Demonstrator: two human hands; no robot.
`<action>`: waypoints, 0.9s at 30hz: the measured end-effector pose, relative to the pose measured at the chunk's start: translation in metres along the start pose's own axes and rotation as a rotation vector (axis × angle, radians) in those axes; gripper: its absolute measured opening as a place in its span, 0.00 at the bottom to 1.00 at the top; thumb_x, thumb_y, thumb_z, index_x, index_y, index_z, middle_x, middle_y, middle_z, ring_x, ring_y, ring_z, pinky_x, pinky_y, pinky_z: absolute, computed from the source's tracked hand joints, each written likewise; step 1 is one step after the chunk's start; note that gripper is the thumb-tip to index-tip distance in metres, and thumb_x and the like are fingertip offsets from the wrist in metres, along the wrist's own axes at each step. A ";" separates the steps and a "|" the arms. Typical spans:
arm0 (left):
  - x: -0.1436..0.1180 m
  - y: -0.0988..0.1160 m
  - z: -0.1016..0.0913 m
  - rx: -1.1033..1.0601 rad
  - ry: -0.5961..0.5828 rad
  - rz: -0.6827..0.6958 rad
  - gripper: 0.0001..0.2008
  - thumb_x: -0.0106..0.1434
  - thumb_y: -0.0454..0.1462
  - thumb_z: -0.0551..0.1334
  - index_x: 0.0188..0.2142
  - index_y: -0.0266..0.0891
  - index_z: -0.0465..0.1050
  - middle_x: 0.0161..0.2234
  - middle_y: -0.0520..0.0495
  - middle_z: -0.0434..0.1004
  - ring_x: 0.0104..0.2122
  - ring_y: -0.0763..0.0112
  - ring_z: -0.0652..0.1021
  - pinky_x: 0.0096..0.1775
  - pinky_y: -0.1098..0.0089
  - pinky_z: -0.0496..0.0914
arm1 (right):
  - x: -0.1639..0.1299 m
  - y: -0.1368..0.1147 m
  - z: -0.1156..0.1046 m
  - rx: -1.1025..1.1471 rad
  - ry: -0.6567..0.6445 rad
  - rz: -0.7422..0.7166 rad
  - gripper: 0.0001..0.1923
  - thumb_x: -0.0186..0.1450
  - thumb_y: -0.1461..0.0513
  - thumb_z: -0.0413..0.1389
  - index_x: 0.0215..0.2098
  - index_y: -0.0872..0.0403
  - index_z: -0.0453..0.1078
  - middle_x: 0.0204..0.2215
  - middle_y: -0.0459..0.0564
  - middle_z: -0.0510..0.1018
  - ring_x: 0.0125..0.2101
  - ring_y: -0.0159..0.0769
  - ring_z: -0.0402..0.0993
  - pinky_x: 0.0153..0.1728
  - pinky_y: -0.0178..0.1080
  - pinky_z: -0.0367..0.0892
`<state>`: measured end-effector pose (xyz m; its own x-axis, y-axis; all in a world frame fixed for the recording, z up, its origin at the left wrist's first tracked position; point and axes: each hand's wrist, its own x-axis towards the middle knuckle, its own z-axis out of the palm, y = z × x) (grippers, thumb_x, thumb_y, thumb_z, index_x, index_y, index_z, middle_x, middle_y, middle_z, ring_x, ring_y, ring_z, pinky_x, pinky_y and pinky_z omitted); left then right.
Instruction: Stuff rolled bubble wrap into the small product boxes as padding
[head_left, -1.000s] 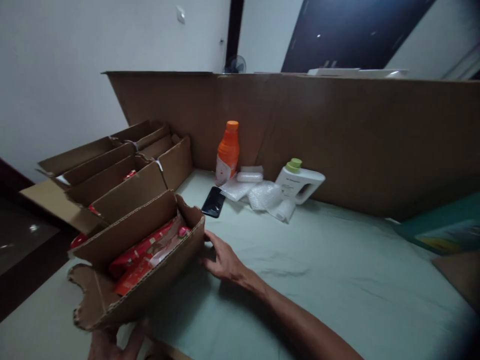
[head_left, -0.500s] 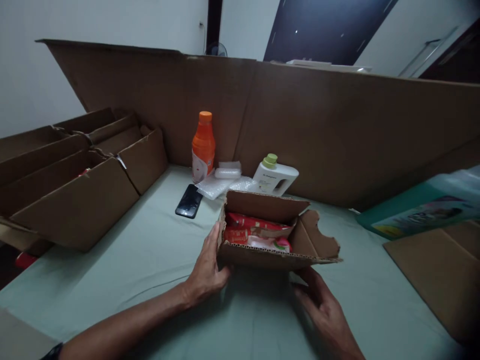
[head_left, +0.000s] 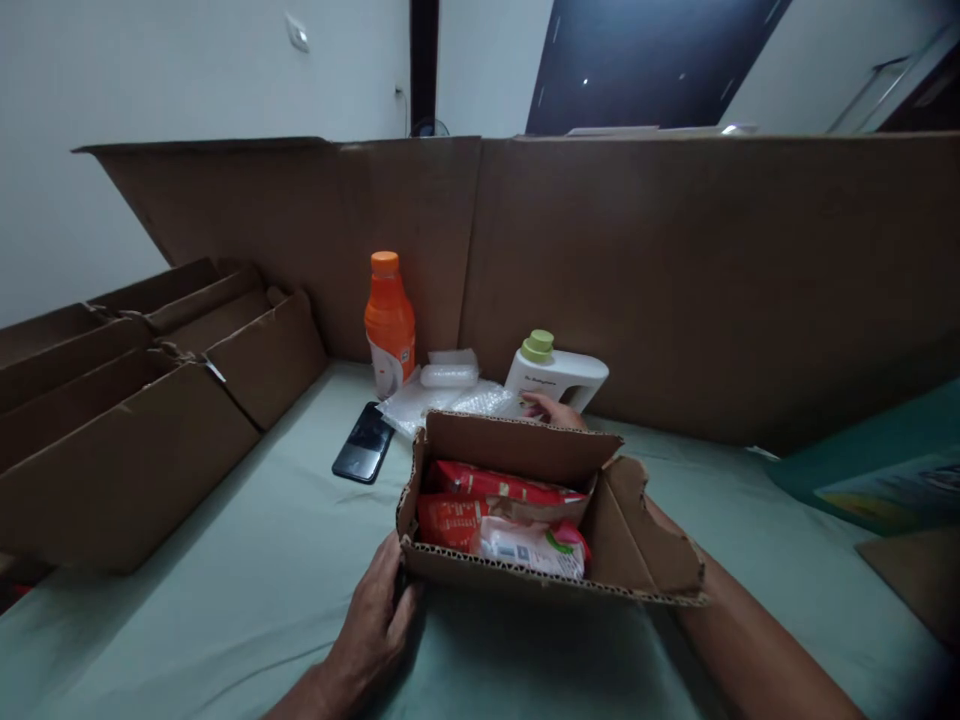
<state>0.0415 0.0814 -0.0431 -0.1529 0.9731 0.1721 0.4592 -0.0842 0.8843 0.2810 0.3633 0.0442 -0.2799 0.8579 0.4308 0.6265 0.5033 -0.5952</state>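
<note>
Can see only part of the bare right hand (head_left: 553,410), sticking out past the far wall of the open brown cardboard box (head_left: 517,442) and just in front of the white plastic jug with a green cap (head_left: 559,372). Cannot tell if touching or gripping anything there. Cannot see the right wrist or the bottom of the white jug, both tucked behind the box. Can see the bare left hand (head_left: 371,615) at the near left corner of the box, thumb a bit apart; cannot see the fingertips well or tell if gripping. Can also see a big plastic jug of green liquid (head_left: 885,455), cut off at the right edge. Unlike half a second ago, see the right hand beyond the box, not at the near right side. Unlike a second ago, see the box over the middle of the pale green cloth (head_left: 277,530), well apart from the tall brown cardboard bins (head_left: 135,450), not close by. Cannot see the bottoms of those bins. Inside the box, can see shiny red packets (head_left: 454,522) and, by the near wall, a white, pink and green packet (head_left: 529,545).
</note>
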 end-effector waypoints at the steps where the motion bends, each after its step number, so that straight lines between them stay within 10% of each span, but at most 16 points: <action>1: 0.000 -0.002 0.001 0.003 0.005 0.004 0.19 0.67 0.42 0.58 0.55 0.42 0.73 0.42 0.40 0.81 0.49 0.52 0.78 0.54 0.53 0.73 | 0.007 -0.001 0.009 0.001 -0.052 -0.019 0.08 0.58 0.54 0.62 0.32 0.47 0.79 0.25 0.46 0.83 0.27 0.42 0.78 0.30 0.40 0.75; 6: 0.000 -0.008 0.002 0.010 0.007 0.023 0.18 0.67 0.42 0.57 0.54 0.41 0.73 0.44 0.38 0.80 0.48 0.53 0.79 0.55 0.53 0.73 | 0.004 -0.007 -0.003 -0.057 -0.167 -0.045 0.11 0.63 0.54 0.57 0.26 0.47 0.76 0.25 0.45 0.82 0.29 0.42 0.78 0.30 0.40 0.73; 13: 0.002 -0.004 -0.001 0.002 0.007 0.043 0.23 0.67 0.38 0.55 0.60 0.37 0.66 0.53 0.34 0.75 0.57 0.53 0.74 0.59 0.51 0.68 | -0.070 -0.038 -0.146 -0.441 0.228 0.049 0.20 0.63 0.47 0.53 0.27 0.54 0.74 0.51 0.64 0.78 0.50 0.56 0.71 0.49 0.54 0.64; 17: 0.006 0.004 -0.006 -0.012 -0.004 0.068 0.24 0.66 0.37 0.56 0.62 0.38 0.64 0.57 0.35 0.74 0.59 0.54 0.73 0.60 0.52 0.67 | -0.142 -0.072 -0.194 -0.725 0.337 -0.078 0.13 0.65 0.54 0.52 0.35 0.53 0.73 0.43 0.61 0.81 0.41 0.49 0.76 0.42 0.47 0.67; 22: 0.009 0.013 -0.019 -0.004 -0.009 0.066 0.31 0.63 0.37 0.58 0.65 0.37 0.61 0.63 0.33 0.68 0.63 0.51 0.69 0.63 0.49 0.63 | -0.242 -0.089 -0.166 -0.878 0.222 -0.236 0.09 0.67 0.65 0.50 0.37 0.53 0.73 0.49 0.59 0.80 0.37 0.45 0.77 0.37 0.45 0.68; 27: 0.008 0.025 -0.049 -0.014 -0.062 0.002 0.37 0.63 0.42 0.60 0.70 0.40 0.53 0.67 0.33 0.61 0.63 0.50 0.69 0.62 0.47 0.64 | -0.334 -0.100 -0.104 -0.477 -0.205 -0.351 0.11 0.66 0.64 0.55 0.45 0.50 0.75 0.47 0.55 0.82 0.43 0.47 0.79 0.43 0.50 0.71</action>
<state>0.0088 0.0763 0.0014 -0.0970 0.9844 0.1467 0.4469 -0.0886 0.8902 0.3871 0.0156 0.0303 -0.6321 0.6763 0.3782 0.7146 0.6975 -0.0529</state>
